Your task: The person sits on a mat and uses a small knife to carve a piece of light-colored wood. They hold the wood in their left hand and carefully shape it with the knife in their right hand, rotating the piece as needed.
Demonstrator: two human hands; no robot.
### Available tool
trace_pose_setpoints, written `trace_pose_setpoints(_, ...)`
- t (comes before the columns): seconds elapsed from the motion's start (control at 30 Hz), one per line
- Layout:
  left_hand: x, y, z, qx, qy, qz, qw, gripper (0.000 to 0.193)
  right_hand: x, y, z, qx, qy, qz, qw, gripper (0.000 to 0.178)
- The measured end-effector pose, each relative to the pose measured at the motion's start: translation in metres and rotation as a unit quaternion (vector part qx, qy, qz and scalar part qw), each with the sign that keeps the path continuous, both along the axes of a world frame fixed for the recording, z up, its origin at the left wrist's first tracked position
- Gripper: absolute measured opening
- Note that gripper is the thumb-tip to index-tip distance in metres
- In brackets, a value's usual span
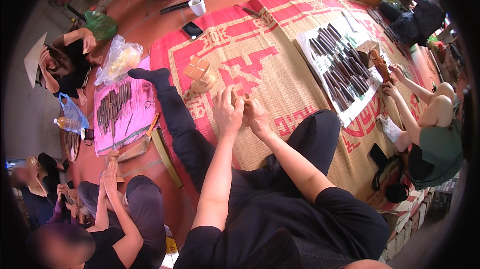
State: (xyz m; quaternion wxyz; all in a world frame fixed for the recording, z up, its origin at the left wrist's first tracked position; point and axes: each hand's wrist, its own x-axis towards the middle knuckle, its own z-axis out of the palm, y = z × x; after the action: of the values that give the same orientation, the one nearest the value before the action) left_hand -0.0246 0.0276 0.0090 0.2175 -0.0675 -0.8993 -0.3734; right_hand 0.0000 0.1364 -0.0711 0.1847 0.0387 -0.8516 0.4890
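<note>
My left hand (228, 111) and my right hand (256, 116) come together above the woven mat, between my legs. Their fingers are closed around a small brown piece, mostly hidden by the fingers; it looks like wood, but its shape cannot be made out. Just beyond my left hand a square light-brown block (197, 69) rests on a round pale-brown base (203, 85). My outstretched left leg (182, 119), in black, lies beside them, and my right knee (317, 129) is bent.
On the right, several dark-handled chisels (345, 71) lie on a white sheet (348, 117); a person there holds a brown carving (382, 66). More chisels (115, 105) lie on a pink cloth (107, 141) at left. A phone (192, 30) and white cup (197, 6) stand farther off. Other people sit around.
</note>
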Motion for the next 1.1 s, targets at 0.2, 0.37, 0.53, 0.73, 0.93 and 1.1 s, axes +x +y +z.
trace_pose_setpoints(0.2,0.003,0.007,0.0,-0.007,-0.001,-0.015,1.0,0.037,-0.011,0.03,-0.039,0.017,-0.152,-0.088,0.984,0.024)
trace_pose_setpoints(0.37,0.001,0.003,0.001,-0.02,0.017,-0.002,1.0,0.037,-0.009,0.004,0.01,-0.055,-0.038,0.0,0.998,0.023)
trace_pose_setpoints(0.53,0.005,0.005,0.002,-0.012,0.008,-0.011,1.0,0.039,-0.01,0.034,-0.042,0.021,-0.137,-0.045,0.989,0.021)
trace_pose_setpoints(0.73,0.003,0.002,-0.002,-0.017,0.012,-0.009,1.0,0.039,-0.025,0.008,0.022,0.024,-0.054,0.003,0.998,0.026)
trace_pose_setpoints(0.93,0.008,0.001,-0.002,-0.008,0.013,-0.038,0.999,0.038,-0.035,0.024,-0.025,0.08,-0.156,-0.013,0.984,0.026)
trace_pose_setpoints(1.1,0.01,-0.004,-0.002,-0.018,0.0,-0.065,0.998,0.039,-0.036,0.031,-0.021,0.097,-0.126,-0.008,0.987,0.021)
